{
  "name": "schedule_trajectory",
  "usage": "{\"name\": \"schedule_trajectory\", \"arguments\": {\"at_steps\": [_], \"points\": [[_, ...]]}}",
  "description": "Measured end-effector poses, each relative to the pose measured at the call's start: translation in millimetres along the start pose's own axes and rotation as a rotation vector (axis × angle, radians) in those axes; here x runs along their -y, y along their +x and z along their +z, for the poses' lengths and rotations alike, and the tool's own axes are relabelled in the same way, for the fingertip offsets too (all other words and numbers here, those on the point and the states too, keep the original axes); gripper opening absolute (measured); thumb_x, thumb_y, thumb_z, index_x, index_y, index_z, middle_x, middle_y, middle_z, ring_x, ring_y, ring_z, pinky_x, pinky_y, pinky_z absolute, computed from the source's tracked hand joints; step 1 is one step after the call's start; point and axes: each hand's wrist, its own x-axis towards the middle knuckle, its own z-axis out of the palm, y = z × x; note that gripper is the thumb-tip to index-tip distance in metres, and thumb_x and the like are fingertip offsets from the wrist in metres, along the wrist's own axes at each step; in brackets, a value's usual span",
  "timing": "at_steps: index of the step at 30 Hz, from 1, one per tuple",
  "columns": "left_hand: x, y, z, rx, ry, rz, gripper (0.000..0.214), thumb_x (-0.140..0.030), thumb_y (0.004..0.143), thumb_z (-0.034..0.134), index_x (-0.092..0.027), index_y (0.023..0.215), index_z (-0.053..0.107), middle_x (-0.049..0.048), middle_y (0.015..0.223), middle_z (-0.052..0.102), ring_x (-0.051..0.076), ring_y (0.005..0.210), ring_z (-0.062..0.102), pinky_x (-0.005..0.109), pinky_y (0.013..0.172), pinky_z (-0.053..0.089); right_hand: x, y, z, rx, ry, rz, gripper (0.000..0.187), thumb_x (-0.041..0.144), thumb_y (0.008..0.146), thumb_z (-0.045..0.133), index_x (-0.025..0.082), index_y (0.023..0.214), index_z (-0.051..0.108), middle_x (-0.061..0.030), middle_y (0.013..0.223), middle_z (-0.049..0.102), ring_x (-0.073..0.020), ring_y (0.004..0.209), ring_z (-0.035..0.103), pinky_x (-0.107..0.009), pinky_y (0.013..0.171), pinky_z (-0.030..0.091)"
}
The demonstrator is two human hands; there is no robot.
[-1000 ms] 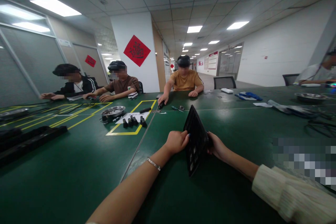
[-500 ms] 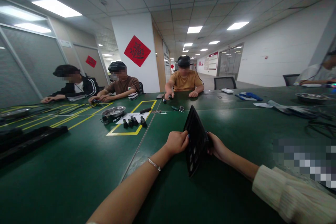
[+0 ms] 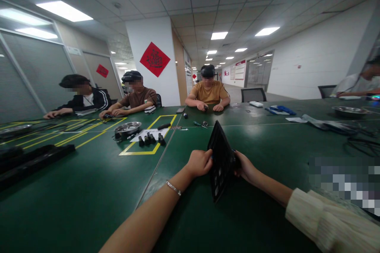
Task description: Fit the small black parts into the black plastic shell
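A black flat tray (image 3: 220,158) stands on edge on the green table (image 3: 89,205), tilted with its top corner pointing away from me. My left hand (image 3: 199,163) grips its left side, a thin bracelet on that wrist. From the right, my right hand (image 3: 244,166) holds the other side, partly hidden behind the tray. A cream sleeve covers that forearm.
A yellow-taped rectangle (image 3: 148,136) holds a metal bowl (image 3: 127,127), paper and several small black parts (image 3: 150,139). Long black trays (image 3: 32,160) lie at the left. Three people sit across the table, another at the far right near a second metal bowl (image 3: 350,110) and cables.
My hands and the tray have hardly moved. The person in the yellow shirt has pulled an outstretched arm back toward the body. The view has tipped slightly.
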Motion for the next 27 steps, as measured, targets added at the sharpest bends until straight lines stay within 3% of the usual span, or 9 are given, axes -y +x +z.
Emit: {"name": "schedule_trajectory", "arguments": {"at_steps": [7,18,27], "points": [[0.2,0.3,0.5,-0.011,-0.007,0.000,0.023,-0.029,0.082,0.028,-0.018,0.078,0.048,0.0024,0.059,0.056,0.013,0.051,0.050,0.024,0.050,0.030,-4.9,4.9,-2.4,-0.042,0.031,0.017,0.029,0.036,0.083,0.030,0.015,0.071,0.047,0.0004,0.043,0.048,-0.0102,0.030,0.043,-0.017,0.027,0.027],[-0.7,0.2,-0.8,-0.023,-0.036,-0.009,0.025,-0.032,0.082,0.029,-0.018,0.077,0.049,0.0025,0.059,0.056,0.013,0.051,0.051,0.023,0.049,0.030,-4.9,5.9,-3.9,-0.033,-0.006,0.031,0.033,0.041,0.081,0.031,0.014,0.072,0.049,0.0005,0.042,0.046,-0.0095,0.029,0.042,-0.017,0.027,0.026],[0.7,1.4,0.7,0.000,-0.042,-0.007,0.043,-0.034,0.089,0.016,-0.017,0.073,0.052,0.0032,0.057,0.054,0.012,0.049,0.047,0.023,0.050,0.029,-0.5,0.4,0.7,-0.026,0.011,0.011,0.032,0.037,0.083,0.029,0.014,0.069,0.046,0.0004,0.043,0.047,-0.0091,0.030,0.042,-0.016,0.027,0.026]]}}
